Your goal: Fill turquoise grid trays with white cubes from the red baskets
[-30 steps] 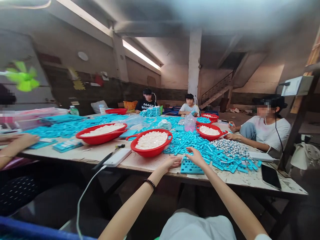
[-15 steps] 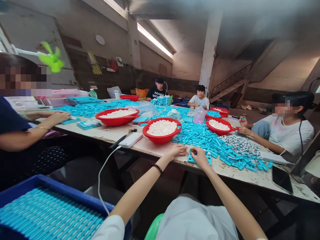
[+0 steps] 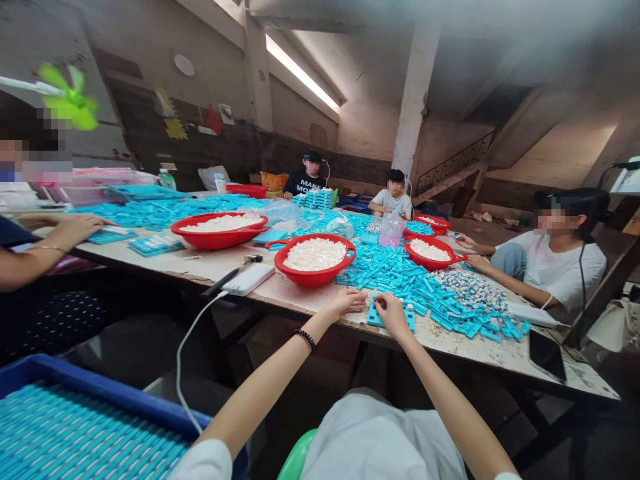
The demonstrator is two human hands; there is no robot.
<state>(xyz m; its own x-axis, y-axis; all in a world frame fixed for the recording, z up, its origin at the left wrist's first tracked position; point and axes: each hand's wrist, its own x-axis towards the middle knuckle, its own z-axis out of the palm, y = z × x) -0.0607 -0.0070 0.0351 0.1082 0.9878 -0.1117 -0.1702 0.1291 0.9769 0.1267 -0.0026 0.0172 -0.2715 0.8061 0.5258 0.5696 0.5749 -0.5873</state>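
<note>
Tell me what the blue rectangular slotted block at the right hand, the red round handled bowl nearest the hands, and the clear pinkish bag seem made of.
Blue slotted block at the right hand: probably rigid moulded plastic, satin; even colour, regular openings.
Red handled bowl: likely plastic, slightly glossy; uniform red, smooth rim.
Clear pinkish bag: apparently thin plastic film, shiny; partly see-through, crumpled outline.

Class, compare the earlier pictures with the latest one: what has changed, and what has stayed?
The right hand, spread open at the tray at first, has since curled up over it; whether it holds anything is unclear. The view has shifted, showing more of the crate. The left hand stays by the tray's left edge; the nearest bowl stays put.
</note>
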